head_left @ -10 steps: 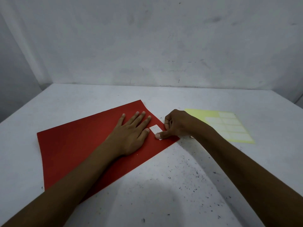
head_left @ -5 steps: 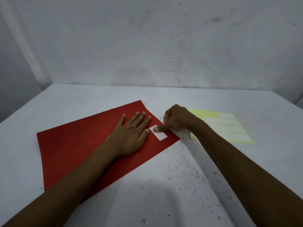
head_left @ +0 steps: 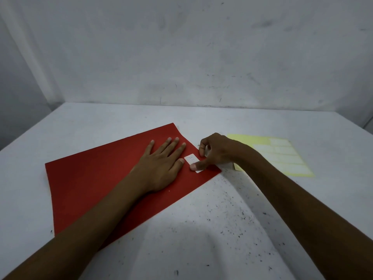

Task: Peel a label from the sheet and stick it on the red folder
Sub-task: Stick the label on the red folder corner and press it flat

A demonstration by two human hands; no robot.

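The red folder [head_left: 96, 178] lies flat and slanted on the white table. My left hand [head_left: 161, 164] rests palm down on it with fingers spread, holding nothing. A small white label [head_left: 191, 159] with faint writing sits on the folder near its right corner. My right hand [head_left: 216, 152] has its fingers curled and its thumb tip pressed on the near end of the label. The yellow label sheet [head_left: 282, 156], with several white labels left on it, lies to the right, partly hidden behind my right wrist.
The white table [head_left: 212, 229] is speckled with dark marks near me. A grey wall [head_left: 181, 57] closes off the back of the table. Both forearms stretch from the lower corners of the view across the near half of the table.
My right thumb has slid along the label, from its far end half a second ago to its near end now. My left hand and the folder have stayed in place.
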